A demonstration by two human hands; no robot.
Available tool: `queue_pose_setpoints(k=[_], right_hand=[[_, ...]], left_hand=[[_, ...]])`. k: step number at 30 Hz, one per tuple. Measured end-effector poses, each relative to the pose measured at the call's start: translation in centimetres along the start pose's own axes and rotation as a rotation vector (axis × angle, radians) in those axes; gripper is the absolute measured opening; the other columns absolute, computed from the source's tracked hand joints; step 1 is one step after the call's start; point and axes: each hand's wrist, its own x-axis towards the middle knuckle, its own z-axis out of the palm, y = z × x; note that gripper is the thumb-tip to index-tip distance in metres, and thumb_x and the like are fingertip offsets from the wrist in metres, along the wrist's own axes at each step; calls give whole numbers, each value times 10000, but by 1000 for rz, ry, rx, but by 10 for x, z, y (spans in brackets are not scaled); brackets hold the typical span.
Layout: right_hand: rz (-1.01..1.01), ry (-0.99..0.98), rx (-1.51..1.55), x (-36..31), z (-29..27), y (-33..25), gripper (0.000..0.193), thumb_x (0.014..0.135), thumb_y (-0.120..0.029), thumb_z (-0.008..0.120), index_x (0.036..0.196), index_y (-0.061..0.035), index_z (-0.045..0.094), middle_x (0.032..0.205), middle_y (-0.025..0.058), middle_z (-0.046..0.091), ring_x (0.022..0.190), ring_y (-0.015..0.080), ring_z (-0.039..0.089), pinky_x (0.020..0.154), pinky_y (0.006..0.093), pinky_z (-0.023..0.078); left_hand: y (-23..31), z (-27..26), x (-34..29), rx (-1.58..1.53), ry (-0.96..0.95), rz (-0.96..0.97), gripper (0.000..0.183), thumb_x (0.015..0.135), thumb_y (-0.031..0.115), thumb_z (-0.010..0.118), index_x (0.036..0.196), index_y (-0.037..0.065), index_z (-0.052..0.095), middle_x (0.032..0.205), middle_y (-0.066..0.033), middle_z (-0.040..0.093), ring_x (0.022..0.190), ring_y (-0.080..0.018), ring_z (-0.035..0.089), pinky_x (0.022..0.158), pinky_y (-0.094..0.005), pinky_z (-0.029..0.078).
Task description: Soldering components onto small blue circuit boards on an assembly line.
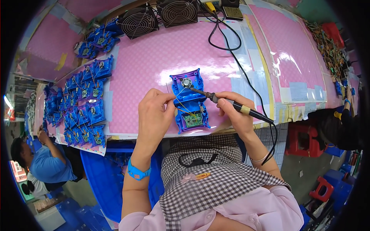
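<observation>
In front of me on the table lies an opened blue plastic casing [178, 128]. Its far half holds a small round speaker [186, 82]; a green circuit board [194, 120] sits in the near half, with thin coloured wires between them. My right hand [239, 115] grips a soldering iron [245, 109] like a pen, its tip at the speaker's edge. Beside the casing's left side, my left hand [154, 112] is closed in a pinch on a thin wire [167, 88]. Whether this is solder or a lead of the casing is too fine to tell.
Rows of similar blue casings [84, 92] fill the table's left side. Two black fans [139, 23] stand at the back. A black cable [246, 69] runs across the right side to the iron. Below the edge is a blue bin [96, 173]. Another person [50, 161] sits at left.
</observation>
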Motion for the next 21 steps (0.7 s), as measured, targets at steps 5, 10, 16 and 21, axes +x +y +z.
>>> queue_pose_setpoints(k=[5,10,16,21], right_hand=[[-8,-6,2,-1,1,-1,200,864,-65,637,1034,35,670,775,68,651,621,94,594,551,209,472],[-91,27,-52,-2,5,-6,181,814,-56,669,981,6,698,767,77,674,628,92,601,542,228,449],[-229,-3,-182,-1,3,-12,174,833,-19,638,992,33,683,783,77,653,597,85,586,530,201,447],[-156,106,-148,1,-14,-18,151,824,-22,650,955,45,686,759,80,643,579,80,568,522,191,439]], left_hand=[[2,0,0,-21,-4,-20,115,751,-22,656,839,21,717,686,-57,557,556,-109,491,501,-260,375],[2,3,1,-34,-13,-21,120,750,-27,648,840,17,715,692,-60,560,564,-111,498,507,-259,381],[4,2,3,-17,-18,10,112,757,-19,649,846,11,711,697,-61,561,569,-115,504,509,-264,385],[14,1,0,-31,-37,4,88,765,-12,655,843,2,692,698,-69,553,569,-134,508,515,-280,392]])
